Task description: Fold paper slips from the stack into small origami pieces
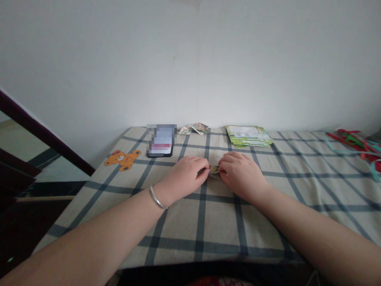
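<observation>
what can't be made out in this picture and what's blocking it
All in the head view:
Small patterned paper: partly hidden by the left hand and right hand.
Smartphone: screen text lost to blur and pixelation.
Green printed sheets: lettering too small to read.
Coloured strips: cut off by the right edge.

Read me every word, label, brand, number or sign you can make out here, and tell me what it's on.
No text can be read with certainty.
Green printed sheets: print too small and blurred.
Phone: screen partly pixelated, nothing legible.
Folded pieces by the wall: patterned, no readable words.
Small piece between the left hand and right hand: mostly covered, unreadable.
</observation>
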The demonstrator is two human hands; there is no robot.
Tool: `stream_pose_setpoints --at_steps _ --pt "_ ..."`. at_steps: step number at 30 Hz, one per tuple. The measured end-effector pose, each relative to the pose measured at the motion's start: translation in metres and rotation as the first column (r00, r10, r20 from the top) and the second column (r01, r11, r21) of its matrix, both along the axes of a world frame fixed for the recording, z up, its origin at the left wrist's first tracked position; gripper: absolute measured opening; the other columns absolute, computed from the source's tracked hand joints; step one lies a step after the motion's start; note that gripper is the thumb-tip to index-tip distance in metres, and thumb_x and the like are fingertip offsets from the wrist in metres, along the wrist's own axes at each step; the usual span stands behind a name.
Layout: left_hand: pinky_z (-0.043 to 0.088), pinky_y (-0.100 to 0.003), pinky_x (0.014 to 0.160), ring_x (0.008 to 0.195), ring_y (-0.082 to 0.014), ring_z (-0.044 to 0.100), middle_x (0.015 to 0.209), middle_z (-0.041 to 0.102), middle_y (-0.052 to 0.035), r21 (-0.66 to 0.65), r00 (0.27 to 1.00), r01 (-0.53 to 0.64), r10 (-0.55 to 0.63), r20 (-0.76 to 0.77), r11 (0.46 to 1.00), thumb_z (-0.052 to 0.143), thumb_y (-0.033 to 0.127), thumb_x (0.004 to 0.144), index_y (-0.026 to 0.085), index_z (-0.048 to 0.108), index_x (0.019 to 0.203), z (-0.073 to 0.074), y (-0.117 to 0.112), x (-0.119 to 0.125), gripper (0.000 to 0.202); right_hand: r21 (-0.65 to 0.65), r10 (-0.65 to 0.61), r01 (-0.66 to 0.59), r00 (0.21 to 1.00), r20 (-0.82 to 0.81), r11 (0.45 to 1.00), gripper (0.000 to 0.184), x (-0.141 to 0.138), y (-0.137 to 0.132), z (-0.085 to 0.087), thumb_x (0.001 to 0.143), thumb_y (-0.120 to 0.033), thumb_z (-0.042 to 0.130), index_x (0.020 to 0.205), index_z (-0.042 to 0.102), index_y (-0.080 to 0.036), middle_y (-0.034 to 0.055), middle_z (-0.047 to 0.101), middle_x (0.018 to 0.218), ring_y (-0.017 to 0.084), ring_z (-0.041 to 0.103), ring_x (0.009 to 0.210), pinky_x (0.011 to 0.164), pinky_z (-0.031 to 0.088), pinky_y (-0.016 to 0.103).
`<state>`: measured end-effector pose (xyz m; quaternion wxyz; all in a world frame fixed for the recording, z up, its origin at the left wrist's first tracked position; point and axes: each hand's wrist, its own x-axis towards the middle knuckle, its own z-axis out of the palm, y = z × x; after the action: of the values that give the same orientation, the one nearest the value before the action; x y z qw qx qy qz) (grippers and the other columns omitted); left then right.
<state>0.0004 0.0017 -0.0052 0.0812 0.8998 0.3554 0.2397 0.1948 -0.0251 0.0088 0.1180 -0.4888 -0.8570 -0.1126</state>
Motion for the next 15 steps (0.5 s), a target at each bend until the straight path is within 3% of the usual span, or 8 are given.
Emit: stream_pose_setpoints --at_steps 3,6,8,11,13,15 --pt "0.048 -0.035 0.085 0.089 -0.0194 0.063 0.093 0.068 -0.004 -0.002 1.0 -0.005 0.005 0.001 1.0 0.051 0.02 0.091 0.018 0.062 0.09 0.0 0.001 0.0 0.011 -0.053 0.01 -0.012 0.999 -0.034 0.998 0.013 0.001 0.004 0.001 0.084 -0.018 0.057 0.078 0.068 -0.018 0.0078 0.07 0.086 0.023 0.06 0.088 0.083 0.047 0.037" --pt "0.048 -0.034 0.085 0.09 -0.0193 0.062 0.093 0.068 -0.0035 -0.004 1.0 -0.002 0.002 0.015 1.0 0.052 0.019 0.091 0.019 0.062 0.092 0.001 0.0 -0.001 0.011 -0.11 0.109 -0.126 0.983 -0.146 0.986 0.015 0.008 0.011 0.003 0.084 -0.019 0.058 0.076 0.07 -0.019 0.0054 0.072 0.087 0.021 0.062 0.09 0.087 0.047 0.035" --pt "0.047 -0.034 0.085 0.09 -0.0193 0.063 0.092 0.069 -0.0031 -0.006 1.0 -0.002 0.002 0.027 1.0 0.052 0.018 0.091 0.019 0.063 0.093 0.002 0.0 -0.001 0.012 -0.137 0.204 -0.244 0.946 -0.252 0.96 0.017 0.017 0.019 0.003 0.087 -0.022 0.058 0.077 0.072 -0.02 0.0039 0.073 0.092 0.019 0.064 0.092 0.088 0.048 0.034" --pt "0.047 -0.034 0.084 0.09 -0.0187 0.063 0.094 0.069 -0.0025 -0.017 0.999 0.005 -0.004 0.049 1.0 0.049 0.017 0.092 0.019 0.064 0.093 0.001 0.002 -0.002 0.015 -0.224 0.338 -0.433 0.869 -0.363 0.873 0.014 0.032 0.03 0.001 0.085 -0.025 0.064 0.095 0.074 -0.022 0.0028 0.073 0.102 0.019 0.064 0.101 0.093 0.048 0.035" --pt "0.047 -0.033 0.084 0.09 -0.018 0.063 0.095 0.07 -0.0019 -0.026 0.998 0.016 -0.014 0.067 1.0 0.048 0.018 0.093 0.02 0.065 0.094 -0.001 0.004 -0.003 0.017 -0.249 0.375 -0.497 0.832 -0.409 0.831 0.022 0.039 0.036 -0.001 0.081 -0.032 0.07 0.101 0.073 -0.022 0.0038 0.073 0.105 0.02 0.063 0.105 0.094 0.048 0.036" --pt "0.047 -0.033 0.085 0.09 -0.0177 0.062 0.094 0.07 -0.0017 -0.031 0.997 0.02 -0.017 0.076 0.999 0.048 0.02 0.093 0.02 0.065 0.093 -0.002 0.007 -0.003 0.017 -0.249 0.368 -0.504 0.82 -0.437 0.827 0.022 0.04 0.039 -0.003 0.08 -0.033 0.071 0.099 0.074 -0.023 0.0038 0.073 0.105 0.02 0.063 0.106 0.095 0.048 0.036"
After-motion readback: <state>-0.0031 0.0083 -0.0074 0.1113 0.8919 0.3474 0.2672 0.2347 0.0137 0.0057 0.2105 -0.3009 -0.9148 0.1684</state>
